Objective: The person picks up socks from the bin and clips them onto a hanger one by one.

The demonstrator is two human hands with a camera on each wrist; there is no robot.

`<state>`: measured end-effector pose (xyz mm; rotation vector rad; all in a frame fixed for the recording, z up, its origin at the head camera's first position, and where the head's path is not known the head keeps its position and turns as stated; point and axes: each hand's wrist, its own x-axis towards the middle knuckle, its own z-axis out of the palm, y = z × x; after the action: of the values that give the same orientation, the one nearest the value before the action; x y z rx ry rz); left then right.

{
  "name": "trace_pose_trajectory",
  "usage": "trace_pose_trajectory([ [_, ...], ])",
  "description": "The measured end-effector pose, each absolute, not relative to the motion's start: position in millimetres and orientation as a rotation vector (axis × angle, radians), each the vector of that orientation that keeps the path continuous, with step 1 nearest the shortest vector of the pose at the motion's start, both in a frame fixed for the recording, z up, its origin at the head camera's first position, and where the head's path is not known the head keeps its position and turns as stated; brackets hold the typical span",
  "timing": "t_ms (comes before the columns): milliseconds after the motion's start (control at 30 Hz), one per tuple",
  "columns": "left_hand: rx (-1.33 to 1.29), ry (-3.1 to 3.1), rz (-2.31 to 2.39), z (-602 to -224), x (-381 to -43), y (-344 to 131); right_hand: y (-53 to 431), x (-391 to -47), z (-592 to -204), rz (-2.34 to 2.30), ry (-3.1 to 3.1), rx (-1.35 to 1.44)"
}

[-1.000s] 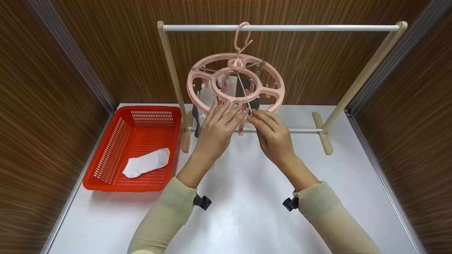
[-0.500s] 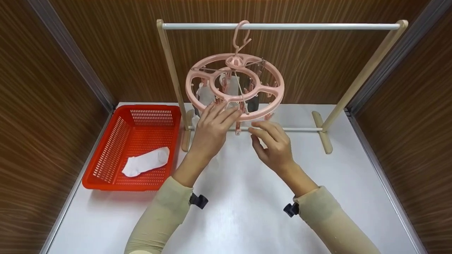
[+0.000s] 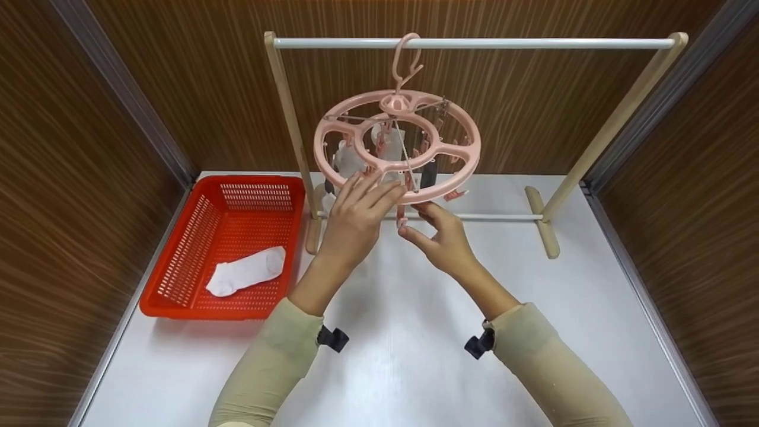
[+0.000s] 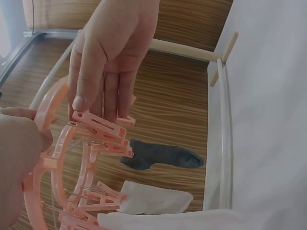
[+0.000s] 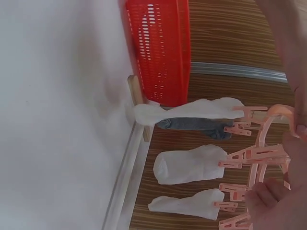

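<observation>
A pink round clip hanger [image 3: 468, 159] hangs by its hook from the rack's white rail. At its front rim my left hand [image 3: 356, 228] holds on, fingers over the ring and thumb under it, as the left wrist view shows. My right hand [image 3: 442, 237] is just below the front right rim, thumb and fingers apart; its thumb tip comes right at a pink clothespin [image 4: 98, 123]. Clipped below the ring are a dark grey sock [image 4: 160, 155] and several white socks, one a broad white sock [image 5: 189, 165].
A red basket [image 3: 172, 308] stands on the left of the white table [image 3: 403, 356], with a white sock [image 3: 246, 271] lying in it. The rack's wooden posts [image 3: 616, 127] rise on either side of the hanger. Wood-grain walls [image 3: 533, 112] enclose the back and sides.
My right hand has left the top of the front rim, drawn back, then moved in below it beside a hanging clothespin. My left hand shifted slightly left and stays on the ring.
</observation>
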<state>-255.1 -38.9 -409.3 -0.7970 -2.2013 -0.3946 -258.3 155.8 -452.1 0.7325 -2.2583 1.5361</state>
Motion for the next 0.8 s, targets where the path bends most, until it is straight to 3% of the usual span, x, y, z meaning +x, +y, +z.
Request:
trace_pose_trajectory([
  [267,-0.796,-2.195,-0.401,-408.6,-252.8,-38.8,146.8,-244.4,-419.5,1.628,-2.303,0.754],
  [800,-0.803,-2.187,-0.411,-411.1,-253.6,-38.2,151.9,-247.8,-426.4,1.863,-2.202,0.894],
])
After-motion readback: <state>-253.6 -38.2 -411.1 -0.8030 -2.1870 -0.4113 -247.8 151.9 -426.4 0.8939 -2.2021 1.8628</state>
